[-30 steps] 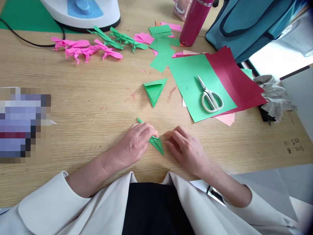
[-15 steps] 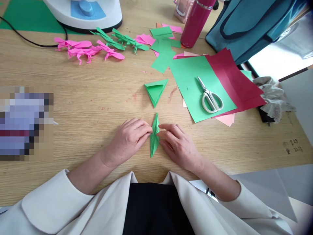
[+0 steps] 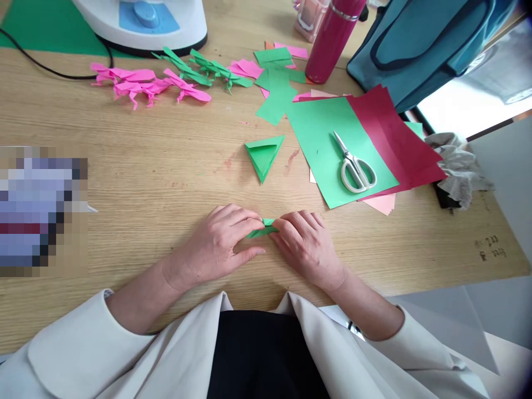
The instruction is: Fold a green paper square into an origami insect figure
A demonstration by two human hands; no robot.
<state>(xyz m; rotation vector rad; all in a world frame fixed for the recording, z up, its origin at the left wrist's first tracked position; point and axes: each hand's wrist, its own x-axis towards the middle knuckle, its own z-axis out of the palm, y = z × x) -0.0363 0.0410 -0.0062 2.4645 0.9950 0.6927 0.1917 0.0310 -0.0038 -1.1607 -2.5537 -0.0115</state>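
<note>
"How does the folded paper (image 3: 261, 232) look?"
"Narrow, green, layered, its ends hidden under fingers; it lies at six o'clock from the green triangle (image 3: 265, 156); the right hand (image 3: 305, 246) pinches its three-o'clock end; the left hand (image 3: 218, 241) rests fingertips toward nine, thumb spread loose."

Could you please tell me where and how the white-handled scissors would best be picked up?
Probably by the white handle loops, coming from the near side with the right hand. The scissors lie flat on the green sheet, with their loops toward the person and their closed blades pointing away and to the left, so this approach should keep the hand clear of the tips.
</note>
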